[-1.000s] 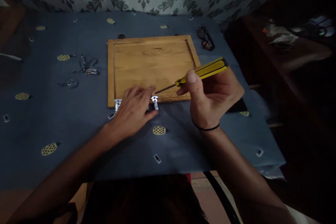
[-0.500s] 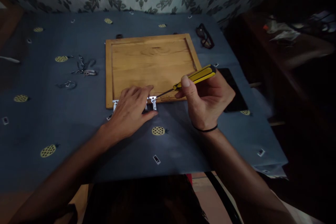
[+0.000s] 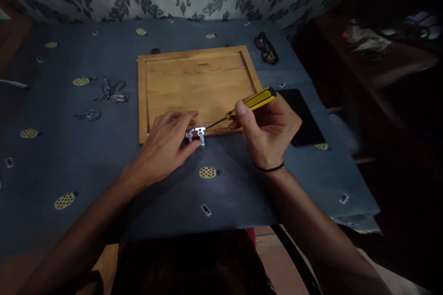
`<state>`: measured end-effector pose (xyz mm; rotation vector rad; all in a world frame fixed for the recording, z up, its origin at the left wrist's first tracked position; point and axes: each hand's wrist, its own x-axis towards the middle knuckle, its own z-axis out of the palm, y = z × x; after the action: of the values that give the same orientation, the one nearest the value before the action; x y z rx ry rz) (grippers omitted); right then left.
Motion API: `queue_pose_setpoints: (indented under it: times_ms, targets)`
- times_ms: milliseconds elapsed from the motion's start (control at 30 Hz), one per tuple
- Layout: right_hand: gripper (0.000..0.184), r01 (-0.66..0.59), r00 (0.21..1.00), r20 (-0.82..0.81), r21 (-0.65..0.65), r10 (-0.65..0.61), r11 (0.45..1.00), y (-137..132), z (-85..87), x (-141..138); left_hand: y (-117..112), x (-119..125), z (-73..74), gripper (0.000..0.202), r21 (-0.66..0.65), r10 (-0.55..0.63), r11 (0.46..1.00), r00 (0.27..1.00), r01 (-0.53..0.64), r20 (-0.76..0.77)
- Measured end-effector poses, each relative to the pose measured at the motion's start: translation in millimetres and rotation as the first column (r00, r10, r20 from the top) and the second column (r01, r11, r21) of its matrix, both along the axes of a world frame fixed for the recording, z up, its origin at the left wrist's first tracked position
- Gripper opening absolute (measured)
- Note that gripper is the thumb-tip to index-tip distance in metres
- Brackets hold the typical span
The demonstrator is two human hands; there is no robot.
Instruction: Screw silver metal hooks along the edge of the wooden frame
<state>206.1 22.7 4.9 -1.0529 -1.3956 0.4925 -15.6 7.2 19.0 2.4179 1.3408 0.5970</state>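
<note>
A framed wooden panel (image 3: pixel 199 80) lies flat on the cloth. Along its near edge sits a silver metal bracket (image 3: pixel 200 133) with narrow tabs hanging past the wood. My left hand (image 3: pixel 168 140) is laid over the left part of the bracket, its fingers reaching onto the panel and the thumb beside a tab. That hand hides much of the metal. In my right hand (image 3: pixel 270 131) is a screwdriver (image 3: pixel 258 100) with a yellow and black handle. Its shaft slants down left and the tip is at the bracket's right end; whether it touches a screw I cannot tell.
Pliers (image 3: pixel 112 92) and a small metal piece (image 3: pixel 89 114) lie left of the panel. Glasses (image 3: pixel 266 48) rest at the back right. A dark tablet-like slab (image 3: pixel 306 122) is partly behind my right hand. The blue tablecloth (image 3: pixel 235 193) has a pineapple print.
My left hand has slid slightly left, uncovering more of the bracket's tabs. My right hand keeps the screwdriver at the bracket's right end. The whole view has shifted a little.
</note>
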Motion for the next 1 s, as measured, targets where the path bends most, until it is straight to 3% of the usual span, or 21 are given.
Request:
queue_pose_setpoints:
  times_ms: [233, 1000]
  targets:
    - [0.033, -0.022, 1.000, 0.013, -0.002, 0.022, 1.000, -2.8, -0.3, -2.4, -5.0, 11.8, -2.2, 0.058, -0.006, -0.002, 1.000, 0.993, 0.002, -0.121]
    - [0.033, -0.016, 0.995, 0.097, 0.014, 0.015, 1.000, -4.3, -2.7, -11.3, -5.8, 15.5, -7.8, 0.054, -0.015, 0.023, 1.000, 0.996, -0.024, -0.090]
